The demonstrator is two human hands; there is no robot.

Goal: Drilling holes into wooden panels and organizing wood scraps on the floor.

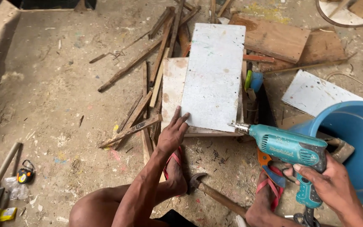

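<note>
My left hand (172,134) rests with fingers spread on the near left corner of a pale grey rectangular board (213,75), which lies on a second, wider whitish board (172,86). My right hand (330,183) grips the handle of a teal electric drill (290,148). The drill points left, its bit tip just off the near right corner of the grey board. My feet in red sandals are planted on the floor below the boards.
A claw hammer (215,194) lies between my feet. A blue plastic bucket (358,143) stands at the right. Wooden slats (148,80) and scrap boards (274,38) litter the dusty floor. A tape measure (24,174) lies at the left.
</note>
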